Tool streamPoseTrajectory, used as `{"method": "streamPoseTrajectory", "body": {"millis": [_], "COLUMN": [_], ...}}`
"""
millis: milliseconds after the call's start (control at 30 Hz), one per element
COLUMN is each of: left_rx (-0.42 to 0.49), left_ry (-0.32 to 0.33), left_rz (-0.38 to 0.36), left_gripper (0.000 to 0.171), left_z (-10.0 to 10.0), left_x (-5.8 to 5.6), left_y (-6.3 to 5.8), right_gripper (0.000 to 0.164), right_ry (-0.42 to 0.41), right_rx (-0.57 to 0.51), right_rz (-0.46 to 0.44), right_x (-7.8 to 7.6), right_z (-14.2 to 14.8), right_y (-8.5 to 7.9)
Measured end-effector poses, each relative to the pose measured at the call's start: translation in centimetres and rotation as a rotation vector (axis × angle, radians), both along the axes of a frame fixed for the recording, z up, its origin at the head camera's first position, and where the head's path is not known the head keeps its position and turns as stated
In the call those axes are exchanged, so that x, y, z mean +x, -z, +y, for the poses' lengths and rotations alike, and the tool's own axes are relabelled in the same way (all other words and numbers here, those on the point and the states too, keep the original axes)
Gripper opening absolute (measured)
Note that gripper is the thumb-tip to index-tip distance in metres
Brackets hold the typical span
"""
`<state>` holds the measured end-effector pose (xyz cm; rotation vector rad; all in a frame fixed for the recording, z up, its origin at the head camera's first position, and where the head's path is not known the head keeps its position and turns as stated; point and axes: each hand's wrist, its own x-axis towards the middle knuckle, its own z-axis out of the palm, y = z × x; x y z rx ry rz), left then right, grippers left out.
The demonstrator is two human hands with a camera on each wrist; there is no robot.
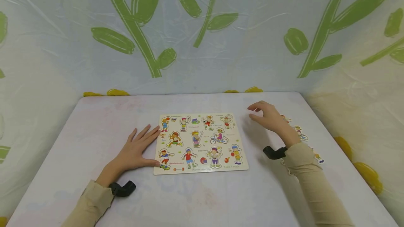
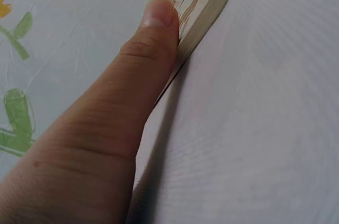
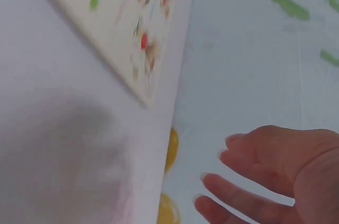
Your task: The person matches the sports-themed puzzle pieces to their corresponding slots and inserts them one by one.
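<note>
A pale puzzle board (image 1: 187,141) with sports figures in its recesses lies flat on the table. My left hand (image 1: 135,153) is spread at its left side, fingertips at the upper left edge and thumb on the lower left corner. In the left wrist view the thumb (image 2: 127,86) presses on the board's edge (image 2: 204,28). To the right of the board, my right hand (image 1: 266,116) hovers above the table, fingers loosely bent and nothing between them. The right wrist view shows that hand (image 3: 265,171) apart from the board (image 3: 106,23).
Several loose figure pieces lie right of the board around the right forearm, among them a cyclist piece (image 1: 300,133) and another figure (image 1: 318,157). The sleeve (image 1: 306,174) partly covers some. A flower-printed sheet (image 1: 240,55) hangs behind the table (image 1: 202,199).
</note>
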<state>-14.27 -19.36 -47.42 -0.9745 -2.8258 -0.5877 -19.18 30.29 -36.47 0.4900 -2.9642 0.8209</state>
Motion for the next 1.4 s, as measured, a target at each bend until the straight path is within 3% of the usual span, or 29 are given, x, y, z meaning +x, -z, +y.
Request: {"method": "streamPoseTrajectory", "body": {"millis": [267,367,600,833,1067,1267,1400], "left_rx": [-0.006,0.001,-0.016,-0.025,-0.034,-0.053,-0.080], "left_ry": [0.000,0.001,-0.009,-0.019,-0.023,0.006,0.015], "left_rz": [0.015,0.018,0.001,0.006,0.000,-0.006,-0.026], "left_gripper": [0.114,0.114,0.115,0.115,0.116,0.126,0.135], "left_z": [0.0,0.0,0.1,0.2,0.2,0.0,-0.1], "left_x": [0.0,0.0,-0.1,-0.1,-0.1,-0.3,-0.3], "left_y": [0.2,0.2,0.4,0.5,0.6,0.7,0.8], "right_gripper": [0.023,0.025,0.033,0.033,0.020,0.017,0.020], "right_ry": [0.102,0.165,0.295,0.345,0.388,0.457,0.458], "right_rx": [-0.032,-0.039,-0.052,-0.016,-0.022,-0.023,-0.016], "right_rz": [0.145,0.132,0.011,-0.058,0.057,0.081,0.092], "right_x": [-0.2,-0.3,-0.5,-1.0,-1.2,-1.3,-1.3], "right_z": [5.2,6.9,9.5,11.0,11.4,11.4,11.6], "right_y": [1.0,1.6,3.1,4.4,5.6,5.8,6.0]}}
